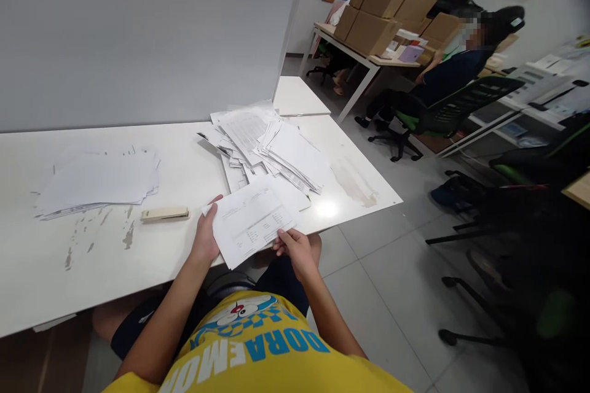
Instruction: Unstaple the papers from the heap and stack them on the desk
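As a printed sheet juts over the near edge of the white tabletop, both hands grip it. The left hand closes on its left corner, thumb on top, while the right hand pinches the lower right edge between thumb and fingers. The sheet is tilted, lines of small print facing up, with its far part over the tabletop and overlapping the loose paper behind it.

Just beyond lies an untidy, fanned pile of printed papers, spread toward the tabletop's far right corner. Left of the left hand, near it but apart, a beige stapler lies flat. Farther left sits a flatter stack of white papers, well apart from the pile. Grey scuff marks dot the tabletop on the near side of the stack. A pale partition rises along the tabletop's far edge.

The person holding the sheet wears a yellow shirt with blue lettering. Across the tiled floor, a second person sits in a black chair with a green seat, beside a table piled with cardboard boxes. A printer stands at far right.
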`<state>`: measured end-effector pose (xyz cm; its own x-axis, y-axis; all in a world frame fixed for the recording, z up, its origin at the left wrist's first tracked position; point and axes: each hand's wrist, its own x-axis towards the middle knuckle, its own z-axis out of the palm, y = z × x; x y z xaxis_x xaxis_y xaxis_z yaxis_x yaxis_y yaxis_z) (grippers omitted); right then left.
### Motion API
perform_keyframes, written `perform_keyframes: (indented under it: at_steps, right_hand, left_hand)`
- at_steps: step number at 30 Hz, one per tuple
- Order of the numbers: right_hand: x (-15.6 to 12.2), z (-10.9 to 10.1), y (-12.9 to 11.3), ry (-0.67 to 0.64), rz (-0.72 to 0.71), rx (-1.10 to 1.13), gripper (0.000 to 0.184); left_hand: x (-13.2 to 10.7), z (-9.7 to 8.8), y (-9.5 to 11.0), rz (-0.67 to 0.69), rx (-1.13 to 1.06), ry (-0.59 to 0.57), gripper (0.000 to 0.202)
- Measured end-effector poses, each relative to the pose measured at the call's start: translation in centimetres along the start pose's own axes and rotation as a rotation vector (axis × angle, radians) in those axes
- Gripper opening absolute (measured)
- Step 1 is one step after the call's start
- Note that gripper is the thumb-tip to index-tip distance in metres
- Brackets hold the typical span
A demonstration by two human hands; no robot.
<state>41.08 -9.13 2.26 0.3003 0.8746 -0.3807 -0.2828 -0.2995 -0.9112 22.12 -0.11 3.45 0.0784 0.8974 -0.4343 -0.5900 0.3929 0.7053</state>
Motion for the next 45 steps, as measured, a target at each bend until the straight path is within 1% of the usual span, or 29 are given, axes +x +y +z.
perform_keyframes:
  at_steps: [1,4,5,6,7,9,10,11,12,13,15,16,18,20,21,23,25,26,28,29,32,33,34,36,37,40,42,44,45]
  right_hand:
    - [0.0,-0.3,0.0,-0.028,0.013,-0.065,0.049]
    - [0.0,-2.0,-0.7,-0.195,0.098,-0.36,0.049]
    - [0.1,-2.7,-1.2,-0.201,0.099,-0.462,0.048]
    - [0.3,-3.4,-1.8,-0.151,0.057,-0.543,0.046]
    - [0.7,-4.0,-2.4,-0.054,-0.031,-0.594,0.043]
    - [1.6,-4.8,-3.7,0.164,-0.285,-0.606,0.034]
    - [2.1,-4.9,-4.2,0.212,-0.398,-0.587,0.037]
    - [2.6,-4.7,-4.5,0.2,-0.479,-0.565,0.043]
    - [3.1,-4.4,-4.8,0.144,-0.526,-0.54,0.047]
    - [3.5,-3.9,-4.9,0.064,-0.546,-0.51,0.044]
    - [4.0,-2.5,-4.7,-0.084,-0.554,-0.412,0.029]
    - [4.1,-1.8,-4.5,-0.133,-0.558,-0.345,0.024]
    - [3.9,-0.2,-3.8,-0.183,-0.575,-0.213,0.023]
    - [3.4,0.9,-3.1,-0.183,-0.59,-0.123,0.03]
    - [3.1,1.2,-2.7,-0.194,-0.586,-0.1,0.038]
    - [2.5,1.4,-2.0,-0.258,-0.563,-0.083,0.058]
    - [1.8,1.2,-1.3,-0.36,-0.556,-0.084,0.076]
    - [1.5,1.0,-0.9,-0.409,-0.567,-0.097,0.081]
    - [0.9,0.7,-0.4,-0.475,-0.603,-0.167,0.082]
    - [0.8,0.7,-0.2,-0.486,-0.613,-0.225,0.076]
    - [0.6,0.9,-0.1,-0.432,-0.583,-0.418,0.041]
    - [0.6,1.1,-0.3,-0.398,-0.557,-0.459,0.031]
    - [0.6,1.2,-0.5,-0.367,-0.521,-0.482,0.028]
    - [0.7,1.4,-1.1,-0.346,-0.418,-0.47,0.027]
    - [0.7,1.5,-1.4,-0.351,-0.351,-0.442,0.027]
    - [0.9,1.6,-2.3,-0.371,-0.163,-0.317,0.03]
    - [1.0,1.6,-2.5,-0.338,-0.084,-0.233,0.032]
    - [1.2,1.6,-2.5,-0.291,-0.033,-0.179,0.033]
    - [1.3,1.6,-2.4,-0.272,-0.016,-0.168,0.034]
  left_hand:
    - [-0.1,0.0,-0.1,0.02,0.007,0.015,0.05]
    - [-0.3,0.0,-0.4,0.053,0.032,0.042,0.051]
    - [-0.3,0.0,-0.4,0.067,0.045,0.038,0.051]
    - [-0.3,0.0,-0.4,0.085,0.062,0.025,0.052]
    - [-0.3,0.0,-0.3,0.106,0.084,0.009,0.053]
    - [-0.3,0.0,0.1,0.158,0.156,-0.041,0.057]
    - [-0.3,0.0,0.5,0.187,0.211,-0.075,0.057]
    - [-0.5,0.0,1.1,0.22,0.278,-0.114,0.057]
    - [-0.7,0.0,1.8,0.258,0.351,-0.158,0.055]
    - [-1.0,0.1,2.6,0.303,0.42,-0.207,0.053]
    - [-2.0,0.1,4.5,0.414,0.541,-0.297,0.048]
    - [-2.6,0.0,5.4,0.484,0.592,-0.324,0.046]
    - [-3.7,-0.5,6.9,0.627,0.692,-0.319,0.044]
    - [-4.6,-1.5,7.6,0.742,0.799,-0.274,0.045]
    - [-4.8,-2.1,7.7,0.776,0.843,-0.247,0.045]
    - [-5.0,-3.5,7.3,0.808,0.912,-0.169,0.043]
    - [-4.8,-4.8,6.5,0.805,0.915,-0.084,0.042]
    - [-4.7,-5.4,6.1,0.799,0.889,-0.057,0.042]
    - [-4.2,-6.4,5.4,0.795,0.841,-0.06,0.044]
    - [-3.9,-6.8,5.2,0.801,0.841,-0.065,0.044]
    - [-3.1,-7.6,5.2,0.843,0.955,-0.001,0.043]
    - [-2.9,-7.9,5.4,0.847,0.997,0.02,0.042]
    - [-2.8,-8.0,5.8,0.847,1.032,0.03,0.042]
    - [-2.5,-8.5,6.7,0.846,1.101,0.025,0.042]
    - [-2.3,-8.8,7.3,0.868,1.132,0.037,0.042]
    - [-1.1,-10.3,9.2,1.032,1.299,0.086,0.042]
    - [0.0,-11.5,10.2,1.116,1.527,0.023,0.042]
    - [1.1,-12.5,10.5,1.085,1.765,-0.083,0.049]
    - [1.5,-12.9,10.5,1.047,1.843,-0.109,0.054]
